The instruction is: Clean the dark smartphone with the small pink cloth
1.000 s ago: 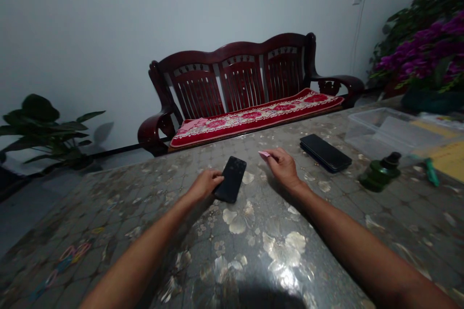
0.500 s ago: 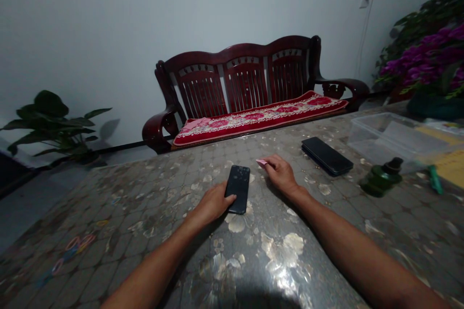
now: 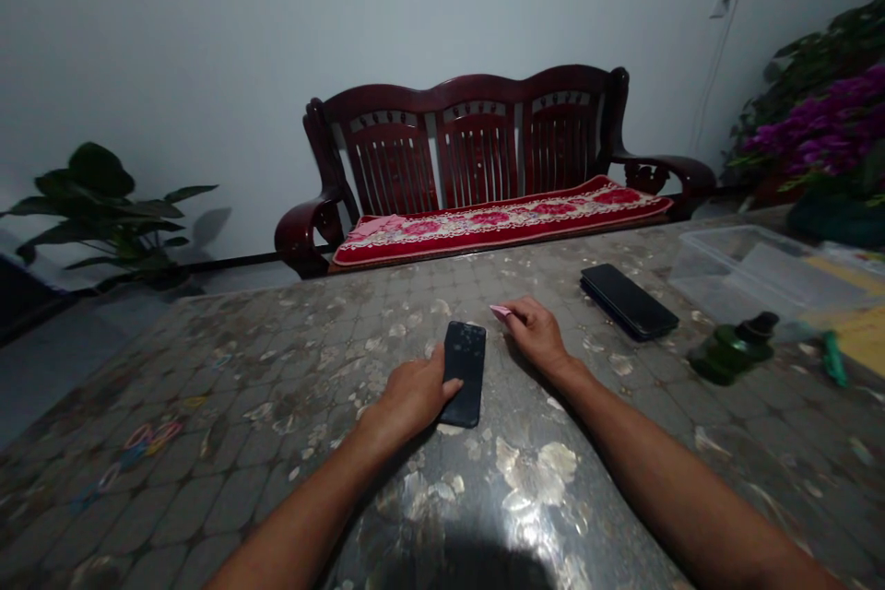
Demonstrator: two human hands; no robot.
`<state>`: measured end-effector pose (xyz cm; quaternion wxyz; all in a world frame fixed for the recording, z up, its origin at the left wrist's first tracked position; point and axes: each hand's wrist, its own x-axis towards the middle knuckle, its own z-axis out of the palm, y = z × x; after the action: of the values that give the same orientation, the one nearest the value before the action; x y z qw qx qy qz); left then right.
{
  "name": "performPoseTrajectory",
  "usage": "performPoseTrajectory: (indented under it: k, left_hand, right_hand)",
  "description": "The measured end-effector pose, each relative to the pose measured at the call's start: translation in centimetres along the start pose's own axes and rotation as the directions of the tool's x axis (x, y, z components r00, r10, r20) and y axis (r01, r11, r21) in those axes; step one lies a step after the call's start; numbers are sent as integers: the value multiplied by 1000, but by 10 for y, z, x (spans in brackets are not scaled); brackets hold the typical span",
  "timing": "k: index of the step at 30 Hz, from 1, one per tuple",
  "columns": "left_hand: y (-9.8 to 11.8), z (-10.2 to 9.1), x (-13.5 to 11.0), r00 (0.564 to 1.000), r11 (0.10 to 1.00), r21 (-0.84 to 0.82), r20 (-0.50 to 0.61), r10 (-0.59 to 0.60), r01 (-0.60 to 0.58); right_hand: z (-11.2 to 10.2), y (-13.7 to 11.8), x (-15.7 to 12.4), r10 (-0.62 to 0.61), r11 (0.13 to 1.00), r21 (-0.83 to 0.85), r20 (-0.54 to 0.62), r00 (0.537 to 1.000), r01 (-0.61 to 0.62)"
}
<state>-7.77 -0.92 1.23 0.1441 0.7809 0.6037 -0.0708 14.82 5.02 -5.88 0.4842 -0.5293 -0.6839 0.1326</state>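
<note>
A black smartphone with pale smudges or reflections on its screen is at the middle of the table. My left hand grips its left edge, thumb over the screen and the other fingers partly hidden behind it. To the right of the phone, my right hand is closed in a pinch on a small pink piece, perhaps cloth or paper. A short gap separates this hand from the phone.
At right lie a dark phone-like stack, a green bottle, a clear plastic box and a green object. Colourful bands lie at left on the patterned table. A wooden bench stands beyond.
The phone has come a little nearer to me with my left hand, which now reaches further along its side. My right hand still pinches the pink piece; the view has shifted slightly.
</note>
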Motion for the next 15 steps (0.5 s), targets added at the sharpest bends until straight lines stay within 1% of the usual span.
performPoseTrajectory:
  k: [5,10,13,15]
  left_hand:
    - [11,-6,-4,999,994,106,30,16,-19]
    - [12,-10,-13,998,994,93,41,53,-57]
    - [3,-7,-19,990,988,66,3,138,-138]
    - [-5,-3,-20,966,967,42,-44,255,-253]
  right_hand:
    - [2,1,-2,-15,1000,8,-3,1000,15]
    - [-2,-2,-4,-15,1000,-1,11,1000,15]
    - [-5,-7,-7,-66,997,-43,42,997,68]
    - [-6,-13,-9,-135,984,-102,89,987,143]
